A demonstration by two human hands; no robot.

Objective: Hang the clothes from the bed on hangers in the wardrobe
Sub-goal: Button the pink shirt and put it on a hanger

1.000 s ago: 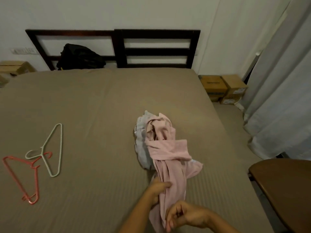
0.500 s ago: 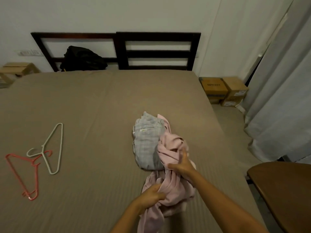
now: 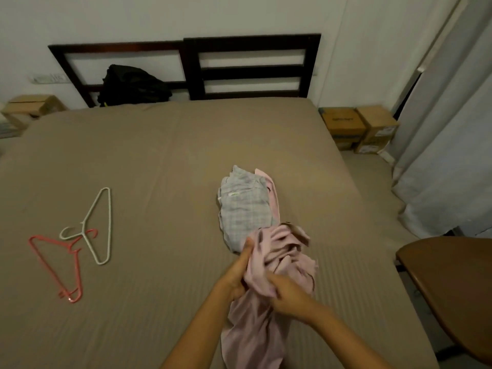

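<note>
A crumpled pink garment (image 3: 279, 262) lies on the tan bed (image 3: 159, 169), bunched between both my hands. My left hand (image 3: 238, 272) grips its left side, thumb up along the cloth. My right hand (image 3: 286, 291) grips a fold near the middle. A folded grey checked garment (image 3: 243, 209) lies just beyond, partly under the pink one. A white hanger (image 3: 98, 230) and a pink hanger (image 3: 57, 265) lie overlapped at the bed's left. No wardrobe is in view.
A black bag (image 3: 133, 85) sits against the dark headboard (image 3: 250, 66). Cardboard boxes (image 3: 356, 129) stand on the floor at the right, beside pale curtains (image 3: 447, 155). A brown wooden chair or table edge (image 3: 452, 288) juts in at lower right.
The pink garment has been pulled off the grey one and drawn toward me. My right hand moved back from the pile to grip the cloth beside my left hand.
</note>
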